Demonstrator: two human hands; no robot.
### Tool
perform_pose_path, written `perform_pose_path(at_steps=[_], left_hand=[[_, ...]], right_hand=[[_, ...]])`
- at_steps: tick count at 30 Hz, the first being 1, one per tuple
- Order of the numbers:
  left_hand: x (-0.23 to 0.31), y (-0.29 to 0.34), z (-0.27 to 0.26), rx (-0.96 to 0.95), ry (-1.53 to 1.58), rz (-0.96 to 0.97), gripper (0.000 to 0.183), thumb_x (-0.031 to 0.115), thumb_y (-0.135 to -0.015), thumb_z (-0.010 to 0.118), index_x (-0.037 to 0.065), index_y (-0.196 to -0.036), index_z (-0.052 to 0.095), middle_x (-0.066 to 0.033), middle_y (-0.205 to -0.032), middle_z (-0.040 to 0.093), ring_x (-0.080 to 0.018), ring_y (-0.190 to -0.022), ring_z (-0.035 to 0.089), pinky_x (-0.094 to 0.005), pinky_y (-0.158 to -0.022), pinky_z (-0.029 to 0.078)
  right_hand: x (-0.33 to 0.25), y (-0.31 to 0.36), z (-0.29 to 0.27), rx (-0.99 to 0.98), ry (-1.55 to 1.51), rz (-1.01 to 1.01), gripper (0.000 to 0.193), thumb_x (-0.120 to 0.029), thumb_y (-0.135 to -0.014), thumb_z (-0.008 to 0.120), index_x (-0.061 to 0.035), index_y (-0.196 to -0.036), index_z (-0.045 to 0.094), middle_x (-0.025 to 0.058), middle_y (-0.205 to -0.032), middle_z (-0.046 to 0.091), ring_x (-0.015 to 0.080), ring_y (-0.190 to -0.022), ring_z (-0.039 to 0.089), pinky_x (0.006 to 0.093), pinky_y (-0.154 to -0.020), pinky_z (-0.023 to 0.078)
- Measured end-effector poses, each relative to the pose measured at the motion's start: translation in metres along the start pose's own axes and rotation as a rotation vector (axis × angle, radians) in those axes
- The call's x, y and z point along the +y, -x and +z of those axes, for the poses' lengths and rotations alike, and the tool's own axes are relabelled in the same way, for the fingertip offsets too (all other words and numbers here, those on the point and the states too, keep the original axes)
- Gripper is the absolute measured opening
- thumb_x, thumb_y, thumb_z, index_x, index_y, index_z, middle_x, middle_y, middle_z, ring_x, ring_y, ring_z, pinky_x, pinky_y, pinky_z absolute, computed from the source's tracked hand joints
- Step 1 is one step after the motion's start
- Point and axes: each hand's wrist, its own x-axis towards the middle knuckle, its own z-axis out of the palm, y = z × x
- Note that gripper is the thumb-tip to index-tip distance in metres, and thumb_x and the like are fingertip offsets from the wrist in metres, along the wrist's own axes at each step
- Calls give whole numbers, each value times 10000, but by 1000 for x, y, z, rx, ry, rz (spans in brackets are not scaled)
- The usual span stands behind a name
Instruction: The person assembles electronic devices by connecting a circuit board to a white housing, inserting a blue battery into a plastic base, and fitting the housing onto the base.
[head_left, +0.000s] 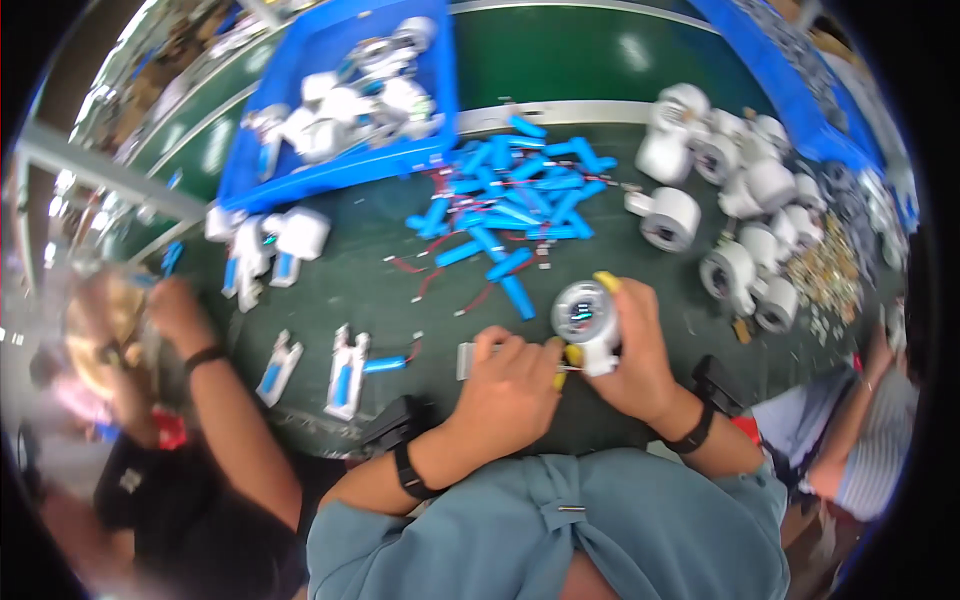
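Currently a white round device (582,318) with a lit display sits just above the green counter (345,255), the right hand's (642,362) grip clamped around its side. The left hand (510,385) is beside its handle, fingers curled; whether that grip holds anything, I cannot tell. Beyond them lies a heap of blue batteries (512,213) with thin wires. White housings (668,218) cluster to the right, and a blue bin (345,177) of white parts stands farther left.
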Motion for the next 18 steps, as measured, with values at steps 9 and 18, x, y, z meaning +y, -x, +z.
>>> perform_pose_path(at_steps=[9,18], left_hand=[[-1,-1,1,-5,-68,25,400,52,-708,668,-51,-1091,610,-101,-813,588,-261,-768,563,-446,-857,401],[-2,-1,1,-17,-64,21,408,43,-700,667,-58,-1091,611,-105,-819,588,-263,-776,564,-446,-863,399]], right_hand=[[-6,1,-1,0,-100,36,844,-8,-679,790,36,-1405,361,236,-1285,429,412,-1136,491,404,-953,453],[-5,1,-1,-10,-112,30,864,-17,-677,807,27,-1413,357,227,-1286,415,404,-1134,488,399,-955,452]])
